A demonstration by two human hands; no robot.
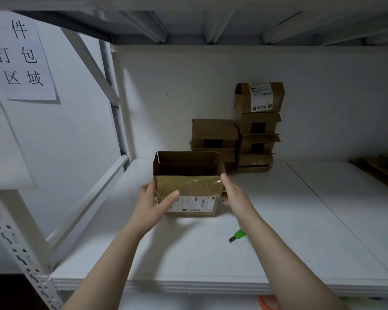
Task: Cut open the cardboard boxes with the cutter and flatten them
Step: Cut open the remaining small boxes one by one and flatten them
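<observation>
Bare shelf board (311, 231) is left open across the lower right of the frame, interrupted by a green cutter (239, 234). The back centre is blocked by stacked cardboard boxes (258, 130).

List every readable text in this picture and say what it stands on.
"寄件 打包 区域": on the white paper sheet on the left wall.
Shipping label on the open box in front: barcodes and print, too blurred to read.
White label on the top box of the rear stack: too small to read.
</observation>
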